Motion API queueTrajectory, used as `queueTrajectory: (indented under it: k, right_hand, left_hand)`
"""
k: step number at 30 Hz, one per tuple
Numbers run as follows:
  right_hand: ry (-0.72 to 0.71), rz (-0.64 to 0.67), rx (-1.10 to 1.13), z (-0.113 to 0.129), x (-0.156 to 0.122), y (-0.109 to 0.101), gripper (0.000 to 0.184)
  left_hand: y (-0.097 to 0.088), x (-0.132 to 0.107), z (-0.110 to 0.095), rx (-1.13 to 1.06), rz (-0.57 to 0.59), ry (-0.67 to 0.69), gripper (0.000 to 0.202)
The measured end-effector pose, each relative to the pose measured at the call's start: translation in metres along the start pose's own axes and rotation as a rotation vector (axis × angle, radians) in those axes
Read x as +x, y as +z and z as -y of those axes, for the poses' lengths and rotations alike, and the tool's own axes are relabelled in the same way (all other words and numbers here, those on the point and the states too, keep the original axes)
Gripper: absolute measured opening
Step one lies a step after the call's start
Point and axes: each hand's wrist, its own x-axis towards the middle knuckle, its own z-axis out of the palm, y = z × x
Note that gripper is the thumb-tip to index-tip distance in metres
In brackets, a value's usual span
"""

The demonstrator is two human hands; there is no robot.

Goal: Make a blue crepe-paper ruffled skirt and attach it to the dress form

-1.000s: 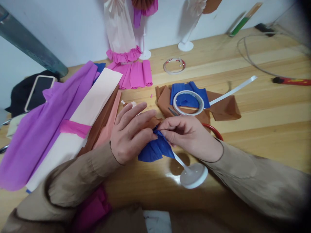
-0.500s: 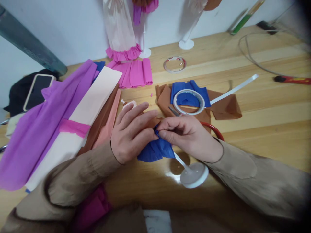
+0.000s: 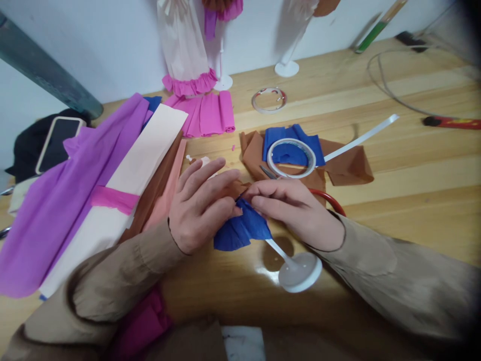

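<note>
A pleated piece of blue crepe paper (image 3: 238, 233) wraps around a small figure on a white stand (image 3: 300, 272), which lies tilted toward me. My left hand (image 3: 205, 205) holds the paper's upper edge under its thumb, its other fingers stretched over the figure. From the other side, my right hand (image 3: 291, 203) pinches the gathered edge between thumb and forefinger. Some brown paper (image 3: 238, 189) shows between the hands. The figure's tip, white and brown, pokes out beyond my left fingers; most of it is hidden.
A tape roll (image 3: 291, 158) and red-handled scissors (image 3: 330, 200) rest by folded brown crepe paper (image 3: 349, 168). Purple crepe paper (image 3: 97, 165) and a white strip (image 3: 150, 150) lie left, near a phone (image 3: 60, 145). Along the wall stand dressed figures on white stands (image 3: 286, 68). A red-handled tool (image 3: 451, 123) lies right.
My right thumb and fingers have shifted slightly along the gathered edge, and the blue paper has spread a little more. My left hand stays nearly in place.
</note>
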Motion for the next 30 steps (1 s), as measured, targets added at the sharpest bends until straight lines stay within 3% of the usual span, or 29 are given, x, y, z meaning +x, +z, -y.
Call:
queueTrajectory:
  k: [4,7,10,17,30]
  right_hand:
    - [-0.092,-0.058,-0.175,0.0013,-0.0023,0.0019,0.007]
    - [-0.076,-0.124,-0.265,0.0000,-0.0025,0.0037,0.011]
    - [-0.057,-0.126,-0.189,-0.0014,-0.0015,0.0037,0.016]
    - [0.037,0.017,0.086,0.0004,0.0011,0.0022,0.020]
    - [0.141,-0.066,0.242,0.0012,0.0008,0.0050,0.022]
  left_hand:
    - [0.0001,-0.0006,0.0005,-0.004,-0.007,-0.005,0.014]
    - [-0.0002,-0.0004,0.0000,0.002,-0.002,-0.004,0.014]
    - [-0.0011,-0.0001,-0.0006,0.016,-0.002,0.007,0.014]
    - [-0.0013,-0.0005,-0.0002,0.019,-0.014,0.013,0.013]
    - [-0.0013,-0.0014,0.0000,0.026,-0.012,0.000,0.015]
